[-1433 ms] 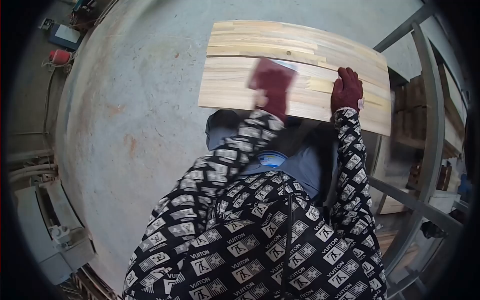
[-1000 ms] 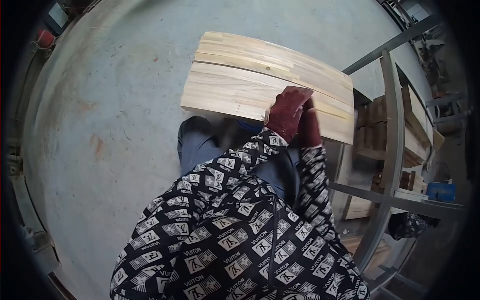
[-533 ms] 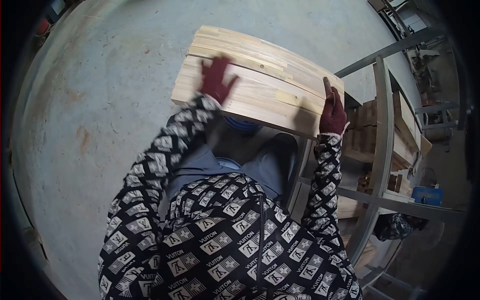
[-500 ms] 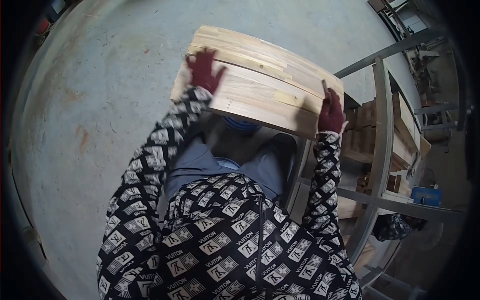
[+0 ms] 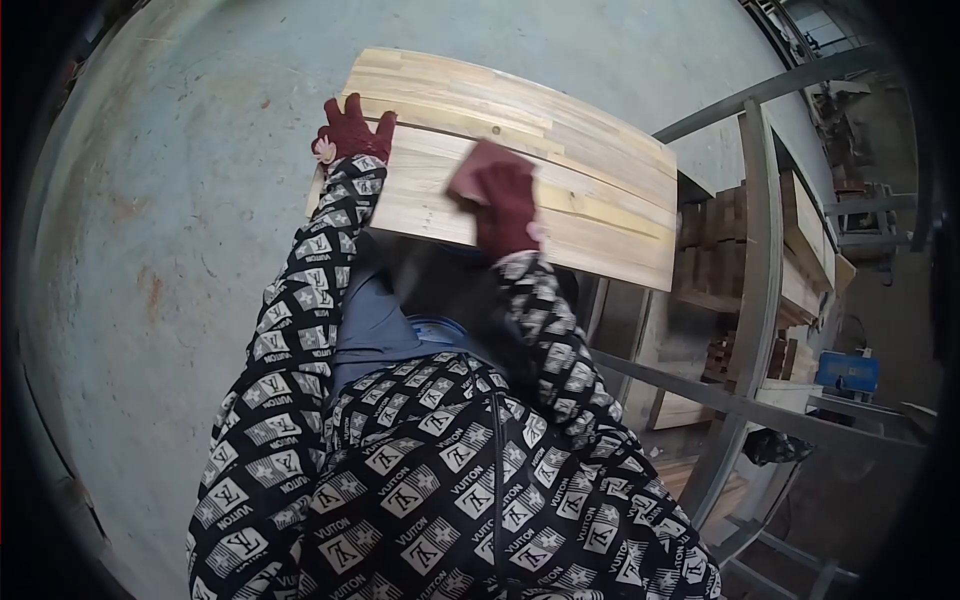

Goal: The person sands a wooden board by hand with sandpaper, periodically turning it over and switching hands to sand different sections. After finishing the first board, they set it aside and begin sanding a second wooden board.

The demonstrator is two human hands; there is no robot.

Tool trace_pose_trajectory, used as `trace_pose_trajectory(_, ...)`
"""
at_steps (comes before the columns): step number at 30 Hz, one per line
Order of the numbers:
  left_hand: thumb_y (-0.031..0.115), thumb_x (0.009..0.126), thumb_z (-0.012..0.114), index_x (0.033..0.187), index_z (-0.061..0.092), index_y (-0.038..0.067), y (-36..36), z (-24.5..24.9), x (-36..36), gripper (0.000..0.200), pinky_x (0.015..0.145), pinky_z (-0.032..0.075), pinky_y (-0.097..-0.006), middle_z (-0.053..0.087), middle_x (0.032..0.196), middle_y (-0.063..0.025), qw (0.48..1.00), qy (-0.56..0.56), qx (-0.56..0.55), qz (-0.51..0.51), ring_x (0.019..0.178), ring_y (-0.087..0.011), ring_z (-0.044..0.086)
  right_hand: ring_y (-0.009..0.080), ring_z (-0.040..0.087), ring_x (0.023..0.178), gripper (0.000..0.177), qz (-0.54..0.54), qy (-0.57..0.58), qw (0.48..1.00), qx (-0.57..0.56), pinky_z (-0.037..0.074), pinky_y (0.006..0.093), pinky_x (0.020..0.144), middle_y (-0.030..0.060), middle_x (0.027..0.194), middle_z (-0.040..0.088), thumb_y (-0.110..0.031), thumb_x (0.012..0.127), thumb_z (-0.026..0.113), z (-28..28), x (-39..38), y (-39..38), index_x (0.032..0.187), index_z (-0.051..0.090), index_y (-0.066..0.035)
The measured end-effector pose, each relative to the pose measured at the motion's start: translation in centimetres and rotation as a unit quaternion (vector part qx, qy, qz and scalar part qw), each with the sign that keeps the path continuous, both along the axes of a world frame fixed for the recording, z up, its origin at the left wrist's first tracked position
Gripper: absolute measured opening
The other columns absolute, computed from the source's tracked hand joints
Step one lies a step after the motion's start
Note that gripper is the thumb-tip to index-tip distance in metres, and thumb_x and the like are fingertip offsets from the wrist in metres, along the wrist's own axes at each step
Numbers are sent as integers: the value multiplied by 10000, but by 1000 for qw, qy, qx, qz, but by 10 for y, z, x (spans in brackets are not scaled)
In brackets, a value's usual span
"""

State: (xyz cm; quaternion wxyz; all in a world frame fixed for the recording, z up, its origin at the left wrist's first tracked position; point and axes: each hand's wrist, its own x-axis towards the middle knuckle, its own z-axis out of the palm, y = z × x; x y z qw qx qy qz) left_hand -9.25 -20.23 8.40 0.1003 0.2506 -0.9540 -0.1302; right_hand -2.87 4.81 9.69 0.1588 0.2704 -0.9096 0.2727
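Note:
A pale wooden panel (image 5: 605, 190) made of joined strips lies flat in front of my knees, with a dark seam running along its length. My left hand (image 5: 352, 137), in a dark red knit glove, rests on the panel's left end with its fingers spread. Left of the panel's middle, my gloved right hand (image 5: 508, 212) presses a reddish-brown sheet of sandpaper (image 5: 478, 168) against the surface. Motion blurs this hand slightly, and its palm is hidden.
A grey metal frame (image 5: 762, 240) stands close to the panel's right end. Stacked wood pieces (image 5: 722, 222) sit within it. Farther right is a blue box (image 5: 848, 371). A round blue rim (image 5: 436, 328) shows between my legs, and concrete floor (image 5: 190, 230) extends to the left.
My right hand has swept left from the panel's right end to left of its middle, bringing the sandpaper along. My left hand has moved left to the panel's end.

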Motion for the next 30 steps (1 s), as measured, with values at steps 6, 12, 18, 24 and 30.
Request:
trace_pose_trajectory(6,636,853,603,1402,524,143,-3,-12,-3,742,972,497,-516,498,1435,-191,999,34,-15,-3,1121,-408,634,441,555,1146,318,-286,99,953,31,402,507,1041,237,1156,639,-43,843,638,-35,-23,207,1157,664,1)
trace_pose_trajectory(12,680,802,639,1389,541,158,-4,-27,-5,792,1016,450,-526,506,1409,-195,998,60,-15,10,1199,-394,574,448,543,1104,347,-324,91,938,85,403,538,994,223,1096,615,-82,810,645,-22,-20,173,1147,633,0)
trace_pose_trajectory(18,607,883,585,1437,453,99,-25,14,-39,764,1010,464,-496,571,1307,-254,997,24,75,-6,1175,-402,589,441,518,1152,381,-241,70,967,42,373,542,1040,234,1171,590,-61,809,619,-8,-16,94,1185,599,-3)
trace_pose_trajectory(24,461,955,541,1423,481,106,-107,-97,-197,590,1126,387,-472,427,1509,-184,945,19,-219,-243,1339,-390,481,464,493,1229,400,-255,42,965,38,356,541,1089,268,1249,576,-47,819,599,3,-13,88,1216,598,4)
trace_pose_trajectory(30,403,972,520,1395,530,144,-74,-12,-140,496,1114,405,-425,492,1443,-171,967,4,111,-230,1301,-380,510,421,503,1165,415,-247,64,966,41,357,542,1043,224,1159,562,-27,761,634,4,-14,83,1171,569,-12)
